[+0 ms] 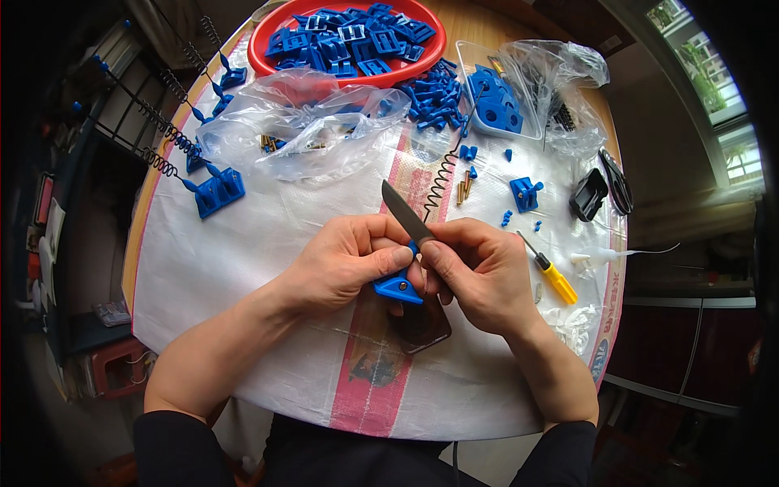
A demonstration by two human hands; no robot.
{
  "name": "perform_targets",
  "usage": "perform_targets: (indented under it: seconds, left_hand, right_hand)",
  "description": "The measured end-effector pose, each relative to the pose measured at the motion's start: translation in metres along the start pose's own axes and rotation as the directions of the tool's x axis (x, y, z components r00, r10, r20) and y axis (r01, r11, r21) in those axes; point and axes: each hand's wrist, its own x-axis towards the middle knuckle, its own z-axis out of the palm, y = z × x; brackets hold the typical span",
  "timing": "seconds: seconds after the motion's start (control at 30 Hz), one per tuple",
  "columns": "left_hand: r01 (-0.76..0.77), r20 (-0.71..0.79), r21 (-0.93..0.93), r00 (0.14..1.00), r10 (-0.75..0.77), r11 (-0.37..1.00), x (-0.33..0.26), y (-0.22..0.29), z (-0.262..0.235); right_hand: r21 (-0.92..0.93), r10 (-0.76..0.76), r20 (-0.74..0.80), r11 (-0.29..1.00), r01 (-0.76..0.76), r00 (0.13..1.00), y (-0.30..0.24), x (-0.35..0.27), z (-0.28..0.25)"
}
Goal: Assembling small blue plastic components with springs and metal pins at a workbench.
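Near the middle of the table my left hand (361, 256) is closed, pinching a blue plastic bracket (398, 290) with a small screw in its side. My right hand (479, 272) is closed on a knife (399, 207), its grey blade slanting up and left past my left fingertips. The blade lies against the narrow blue upper end of the bracket. My right fingers hide the knife's handle. Behind the blade, a black coiled cord (440, 183) stretches away toward the far side. A dark brown flat object (426, 329), partly hidden, shows below my hands.
A red basin (258, 61) of blue parts stands at the far side, beside loose blue pieces (438, 97) and a clear tub (531, 122). Plastic bags (300, 162) lie nearer. A yellow screwdriver (558, 284) rests right of my hands. Blue blocks with coiled cords (215, 193) line the left edge.
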Motion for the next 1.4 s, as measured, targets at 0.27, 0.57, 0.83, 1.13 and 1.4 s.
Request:
perform_targets:
  seconds: [0.27,0.57,0.83,1.13,1.4]
  left_hand:
    - [0.006,-0.007,0.004,1.0,-0.006,1.0,-0.001,0.0,0.0]
    - [-0.008,0.008,0.005,1.0,0.008,1.0,0.0,0.001,0.0]
    - [-0.033,-0.039,0.035,0.999,0.034,0.999,0.002,-0.008,-0.003]
    - [-0.016,-0.068,0.054,0.998,0.019,0.998,0.0,-0.007,-0.002]
    - [-0.042,-0.039,0.044,0.998,0.043,0.998,0.002,-0.007,-0.002]
  right_hand:
    - [0.074,0.023,0.034,0.997,-0.026,0.999,0.002,0.001,-0.002]
    - [0.105,0.03,0.026,0.994,-0.033,0.999,0.003,0.001,-0.002]
    - [0.023,-0.012,-0.006,1.0,0.012,1.0,0.0,-0.001,0.003]
    - [-0.028,-0.046,-0.016,0.999,0.046,0.999,0.003,-0.002,0.005]
    - [0.095,0.052,0.03,0.994,-0.055,0.998,0.001,0.0,0.0]
